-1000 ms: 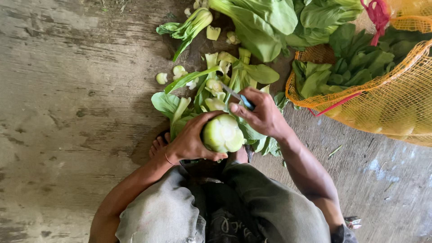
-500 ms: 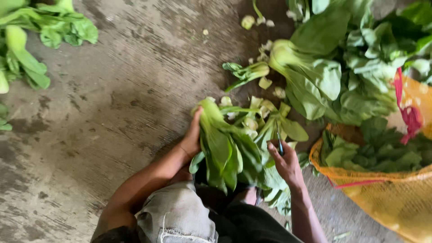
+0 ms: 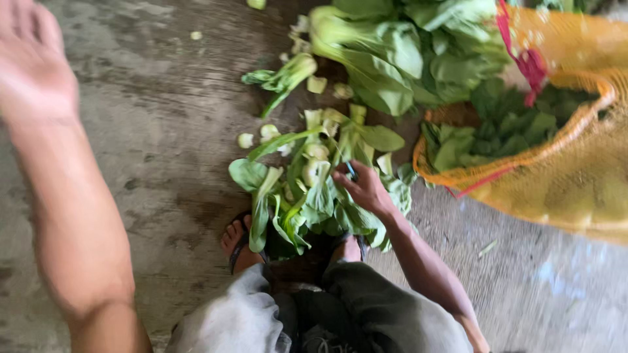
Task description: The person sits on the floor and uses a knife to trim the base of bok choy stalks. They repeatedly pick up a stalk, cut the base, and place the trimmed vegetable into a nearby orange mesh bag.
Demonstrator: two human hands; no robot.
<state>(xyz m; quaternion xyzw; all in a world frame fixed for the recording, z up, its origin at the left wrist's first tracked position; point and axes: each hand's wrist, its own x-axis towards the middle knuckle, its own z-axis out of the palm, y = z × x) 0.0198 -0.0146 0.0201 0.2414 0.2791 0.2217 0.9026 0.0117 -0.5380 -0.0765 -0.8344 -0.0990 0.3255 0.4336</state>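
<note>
My left hand (image 3: 31, 62) is stretched out to the far upper left over the concrete floor, blurred, with fingers apart and nothing in it. My right hand (image 3: 366, 189) rests on a heap of trimmed green leaves (image 3: 307, 196) in front of my feet and grips a small blue-handled knife (image 3: 351, 171). Only a short piece of the knife shows above the fingers. Untrimmed bok choy heads (image 3: 386, 59) lie beyond the heap. A single small bok choy (image 3: 284, 77) lies to their left.
A yellow mesh sack (image 3: 575, 170) holding more greens lies open at the right, with a red drawstring (image 3: 517, 46) at its mouth. Pale cut stem bits (image 3: 261, 134) are scattered on the floor. My sandalled left foot (image 3: 237, 242) sits beside the leaf heap.
My left hand held a bok choy over the leaf heap; now it is flung out to the upper left, empty. The right hand stays low on the heap with the knife.
</note>
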